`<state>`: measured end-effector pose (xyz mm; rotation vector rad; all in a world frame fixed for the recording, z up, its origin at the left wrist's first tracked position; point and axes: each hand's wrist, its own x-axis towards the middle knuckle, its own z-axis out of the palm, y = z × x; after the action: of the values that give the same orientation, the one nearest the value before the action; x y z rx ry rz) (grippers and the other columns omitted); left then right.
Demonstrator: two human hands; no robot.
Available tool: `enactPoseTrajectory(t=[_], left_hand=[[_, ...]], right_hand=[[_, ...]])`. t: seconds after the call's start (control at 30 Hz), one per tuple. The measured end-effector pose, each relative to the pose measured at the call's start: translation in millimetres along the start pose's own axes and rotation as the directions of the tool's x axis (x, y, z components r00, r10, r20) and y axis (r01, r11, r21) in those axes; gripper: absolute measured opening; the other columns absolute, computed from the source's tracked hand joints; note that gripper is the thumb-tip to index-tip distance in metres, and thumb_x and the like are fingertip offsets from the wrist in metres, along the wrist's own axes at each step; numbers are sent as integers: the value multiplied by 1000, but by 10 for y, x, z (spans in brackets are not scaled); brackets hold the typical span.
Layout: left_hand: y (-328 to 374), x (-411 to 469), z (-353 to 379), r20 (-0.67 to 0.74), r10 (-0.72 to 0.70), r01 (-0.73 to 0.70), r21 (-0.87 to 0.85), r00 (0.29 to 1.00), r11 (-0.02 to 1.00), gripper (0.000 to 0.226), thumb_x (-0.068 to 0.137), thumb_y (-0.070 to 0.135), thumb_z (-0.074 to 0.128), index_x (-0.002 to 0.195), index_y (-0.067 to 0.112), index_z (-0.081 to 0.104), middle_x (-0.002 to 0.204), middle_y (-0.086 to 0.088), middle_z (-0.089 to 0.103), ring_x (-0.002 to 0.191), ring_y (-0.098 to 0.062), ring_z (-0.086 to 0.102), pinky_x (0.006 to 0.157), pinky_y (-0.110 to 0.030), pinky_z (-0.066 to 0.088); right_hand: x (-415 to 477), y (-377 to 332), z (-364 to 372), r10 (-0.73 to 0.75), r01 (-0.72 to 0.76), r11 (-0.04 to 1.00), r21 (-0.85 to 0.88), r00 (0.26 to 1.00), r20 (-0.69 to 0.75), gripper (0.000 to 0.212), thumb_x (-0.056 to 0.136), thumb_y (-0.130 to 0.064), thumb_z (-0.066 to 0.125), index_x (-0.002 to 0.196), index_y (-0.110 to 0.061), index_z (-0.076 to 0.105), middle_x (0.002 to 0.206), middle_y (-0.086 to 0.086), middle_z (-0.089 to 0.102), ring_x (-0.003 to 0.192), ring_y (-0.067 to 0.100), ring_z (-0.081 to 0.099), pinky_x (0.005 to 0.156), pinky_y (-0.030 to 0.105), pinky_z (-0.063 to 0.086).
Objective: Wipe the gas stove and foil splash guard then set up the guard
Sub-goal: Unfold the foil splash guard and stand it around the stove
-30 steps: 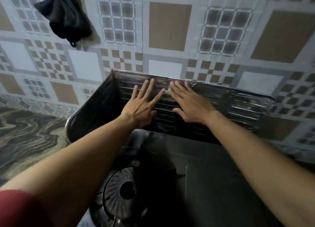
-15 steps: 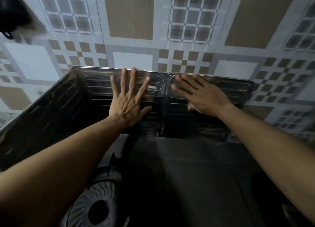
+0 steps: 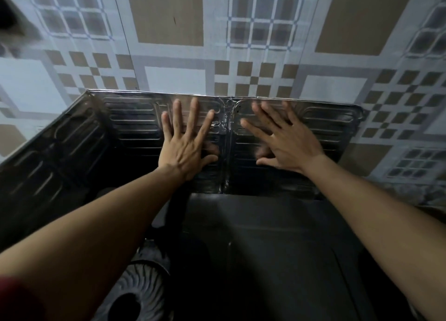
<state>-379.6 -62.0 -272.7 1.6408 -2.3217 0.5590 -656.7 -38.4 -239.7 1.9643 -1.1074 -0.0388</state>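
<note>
The ribbed foil splash guard (image 3: 135,123) stands upright against the tiled wall behind the dark gas stove (image 3: 277,248), with its left panel folded forward along the stove's left side. My left hand (image 3: 187,144) lies flat on the back panel just left of the centre crease, fingers spread. My right hand (image 3: 281,139) presses flat on the panel just right of the crease, fingers spread too. Neither hand holds anything. A round burner (image 3: 135,296) shows at the bottom left, partly hidden by my left forearm.
The patterned tile wall (image 3: 169,14) fills the upper half of the view. A dark blurred object (image 3: 9,19) hangs at the top left edge. A strip of countertop (image 3: 415,195) shows to the right of the stove.
My view has moved closer and shifted right. Both hands have stayed flat on the guard's back panel and have spread slightly apart from the crease.
</note>
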Motion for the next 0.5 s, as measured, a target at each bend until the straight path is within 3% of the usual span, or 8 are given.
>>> enactPoseTrajectory(t=[0.13,0.33,0.5], left_hand=[[29,111,42,55,-61,62,-19,997,998,116,76,88,34,134,33,-50,138,-14,-60,122,-44,-55,101,-63,-31],[27,81,19,61,-32,35,-49,998,998,117,76,85,39,139,32,-45,138,-13,-60,123,-44,-54,100,-64,-32],[7,20,-137,150,8,-6,-12,989,1000,122,81,78,46,136,27,-49,138,-19,-58,123,-48,-52,107,-70,-20]], right_hand=[[31,-44,95,46,-46,999,11,999,-29,110,77,-74,57,157,-30,-4,161,10,-17,148,30,-15,117,56,-3],[26,-107,8,78,-77,995,59,997,-13,111,76,-66,64,157,-28,-2,163,12,-13,150,30,-11,117,60,-3],[-11,-243,-296,130,-134,988,82,990,60,83,91,-53,50,157,-22,10,164,17,-3,151,33,-3,115,64,10]])
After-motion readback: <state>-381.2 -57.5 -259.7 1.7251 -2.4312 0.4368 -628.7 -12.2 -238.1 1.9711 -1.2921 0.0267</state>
